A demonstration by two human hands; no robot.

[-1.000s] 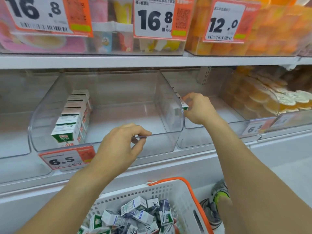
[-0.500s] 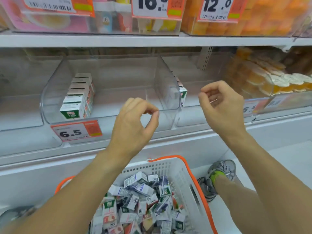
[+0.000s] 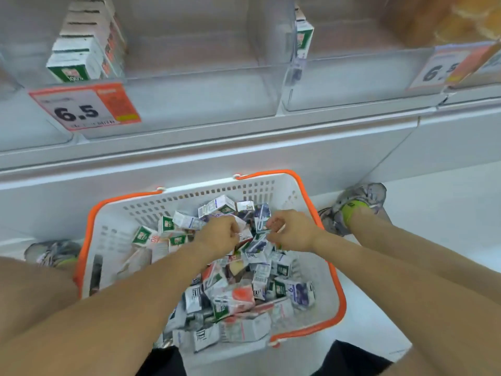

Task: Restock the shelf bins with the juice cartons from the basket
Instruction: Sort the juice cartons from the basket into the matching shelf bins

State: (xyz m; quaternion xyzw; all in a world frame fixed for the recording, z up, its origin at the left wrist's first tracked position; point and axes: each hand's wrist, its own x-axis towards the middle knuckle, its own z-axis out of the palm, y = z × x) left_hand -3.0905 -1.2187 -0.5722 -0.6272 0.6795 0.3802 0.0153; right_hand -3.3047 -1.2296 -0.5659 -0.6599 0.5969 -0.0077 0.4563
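Both hands are down in the basket (image 3: 108, 240) among the cartons (image 3: 238, 294): left hand (image 3: 218, 236) curled round one, right hand (image 3: 294, 230) pinching another. Bins (image 3: 189, 77) sit above the basket.

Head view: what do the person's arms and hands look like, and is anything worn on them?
Both forearms are bare, with no sleeves in frame. The left hand and right hand show no gloves, rings, watch or wristband.
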